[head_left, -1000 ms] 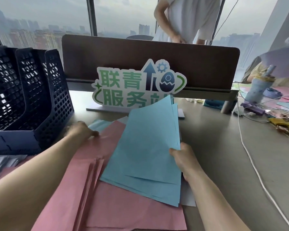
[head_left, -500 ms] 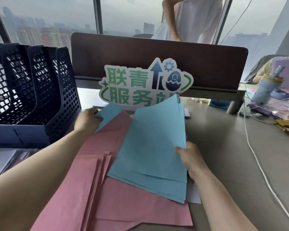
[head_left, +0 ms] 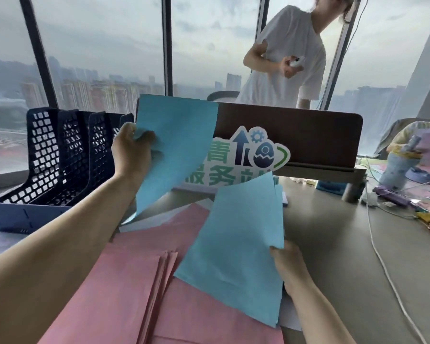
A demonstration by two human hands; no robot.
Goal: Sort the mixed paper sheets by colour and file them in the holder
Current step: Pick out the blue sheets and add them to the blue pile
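Blue paper is being gathered: a single blue sheet (head_left: 176, 147) is held raised in the left hand (head_left: 132, 155), its edge pinched between thumb and curled fingers, just to the right of the dark mesh holder (head_left: 60, 157) and above the desk (head_left: 338, 256). A blue stack (head_left: 236, 247) of several sheets is gripped at its lower right edge by the right hand (head_left: 289, 266), thumb on top and the other fingers hidden beneath the paper; this stack is well to the right of the holder and tilted up off the desk. Pink sheets (head_left: 124, 289) lie fanned and loosely piled on the desk, in front of and to the right of the holder, with a few white or pale sheets (head_left: 159, 219) showing at the pile's far edge. No paper can be seen in the holder's slots, though their interiors are only partly visible. Judged progress: sorting is under way, blue largely separated from pink; the raised sheet is not yet joined to the stack. Squaring of the pink pile, separation of the pale sheets, and all filing appear to be left.
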